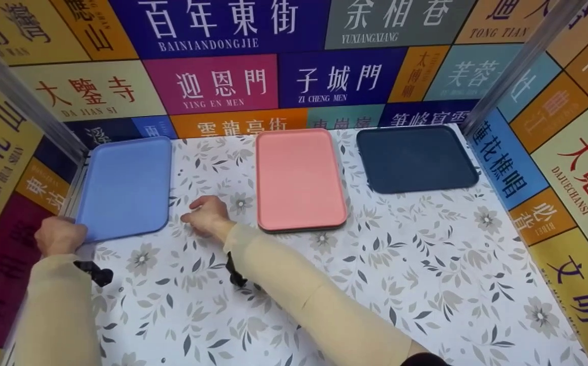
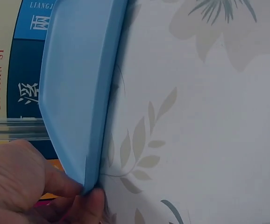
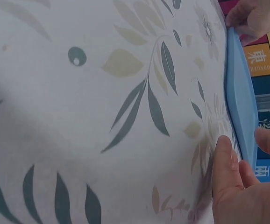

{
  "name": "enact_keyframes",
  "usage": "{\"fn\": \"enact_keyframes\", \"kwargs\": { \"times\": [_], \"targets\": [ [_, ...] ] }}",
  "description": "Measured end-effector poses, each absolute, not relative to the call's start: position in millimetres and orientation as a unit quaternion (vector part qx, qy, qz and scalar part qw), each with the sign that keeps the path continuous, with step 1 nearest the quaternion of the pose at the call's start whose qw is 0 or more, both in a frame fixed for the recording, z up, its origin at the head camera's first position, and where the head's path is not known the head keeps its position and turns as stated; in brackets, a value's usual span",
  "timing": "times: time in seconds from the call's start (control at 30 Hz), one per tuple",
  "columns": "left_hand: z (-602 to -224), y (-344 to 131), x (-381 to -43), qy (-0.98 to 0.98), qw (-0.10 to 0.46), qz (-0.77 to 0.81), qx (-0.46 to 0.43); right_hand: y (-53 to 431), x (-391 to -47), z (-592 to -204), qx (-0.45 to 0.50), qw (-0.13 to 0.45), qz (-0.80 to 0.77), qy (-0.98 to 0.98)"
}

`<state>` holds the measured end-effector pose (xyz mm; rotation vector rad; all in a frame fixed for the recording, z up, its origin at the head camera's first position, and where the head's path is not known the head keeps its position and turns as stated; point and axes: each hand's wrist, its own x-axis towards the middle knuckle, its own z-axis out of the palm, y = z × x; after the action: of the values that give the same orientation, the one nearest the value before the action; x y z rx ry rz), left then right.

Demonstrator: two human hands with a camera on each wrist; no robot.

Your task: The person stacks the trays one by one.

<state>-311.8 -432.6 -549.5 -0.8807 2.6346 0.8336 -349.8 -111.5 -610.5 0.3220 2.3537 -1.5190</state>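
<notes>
A light blue tray (image 1: 126, 188) lies at the left of the table. My left hand (image 1: 61, 236) pinches its near left corner, and in the left wrist view the thumb and fingers (image 2: 90, 205) close on the tray's rim. My right hand (image 1: 206, 216) hovers just right of the tray's right edge, holding nothing. In the right wrist view its fingers (image 3: 224, 163) reach out toward the tray's rim, thumb spread apart from them.
A pink tray (image 1: 300, 178) sits in the middle on top of a darker one, whose edge (image 1: 304, 230) peeks out below. To the right lies a dark navy tray (image 1: 418, 158). Colourful sign-printed walls (image 1: 212, 84) and clear posts (image 1: 517, 56) bound the flower-patterned table (image 1: 390, 284).
</notes>
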Motion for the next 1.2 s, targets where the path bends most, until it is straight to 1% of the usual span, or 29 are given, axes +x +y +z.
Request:
{"fn": "enact_keyframes", "kwargs": {
  "times": [0.1,0.17,0.27,0.37,0.43,0.63,0.77,0.87,0.93,1.1,1.2],
  "targets": [
    [-548.3,-437.9,-304.6,0.899,0.128,0.287,-0.304,-124.5,-344.7,-615.9,0.107,0.163,-0.532,0.824],
    [-546.6,-439.1,-300.7,0.898,0.13,0.288,-0.307,-130.4,-337.8,-611.7,0.107,0.165,-0.537,0.82],
    [-544.4,-436.8,-298.0,0.9,0.135,0.292,-0.294,-133.9,-330.7,-605.4,0.097,0.151,-0.531,0.828],
    [-542.5,-432.5,-297.9,0.901,0.142,0.302,-0.277,-136.6,-332.1,-607.4,0.084,0.122,-0.506,0.85],
    [-540.5,-430.3,-297.8,0.903,0.15,0.302,-0.268,-139.7,-334.1,-608.7,0.081,0.112,-0.495,0.858],
    [-535.9,-424.2,-296.0,0.904,0.168,0.303,-0.252,-153.9,-337.6,-613.2,0.081,0.103,-0.465,0.876],
    [-535.4,-420.5,-292.7,0.902,0.18,0.311,-0.239,-156.9,-332.9,-606.7,0.09,0.099,-0.449,0.884],
    [-535.7,-420.7,-289.1,0.907,0.187,0.304,-0.225,-152.2,-324.8,-592.0,0.097,0.105,-0.454,0.88],
    [-536.1,-422.5,-287.1,0.908,0.192,0.307,-0.21,-152.3,-323.2,-594.4,0.096,0.089,-0.44,0.889],
    [-534.2,-429.2,-283.9,0.896,0.217,0.338,-0.19,-146.2,-315.7,-579.3,0.092,0.098,-0.418,0.898],
    [-532.0,-434.4,-282.8,0.882,0.232,0.363,-0.189,-142.8,-312.0,-563.4,0.09,0.126,-0.427,0.891]
  ]
}}
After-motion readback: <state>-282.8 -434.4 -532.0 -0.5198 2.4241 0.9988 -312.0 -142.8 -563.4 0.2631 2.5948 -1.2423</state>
